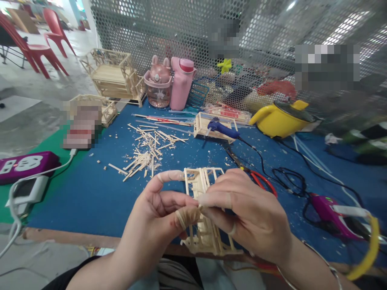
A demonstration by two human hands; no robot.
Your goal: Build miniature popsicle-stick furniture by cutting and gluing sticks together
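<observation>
a person's left hand [157, 211] and right hand [256, 209] meet, fingertips bunched, over a small pale-wood stick-built frame [198, 185] at the blue-topped table's [99, 193] near edge — what either grasps, i cannot tell from here.

There are two hands [160, 211], four stick models [198, 183], one glue gun [225, 129], one pot [276, 120] (loose sticks [145, 159] defy counting).

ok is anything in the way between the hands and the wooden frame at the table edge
Nothing visible: the left hand and right hand meet right over the wooden frame. The blue glue gun lies farther back, beyond it.
</observation>
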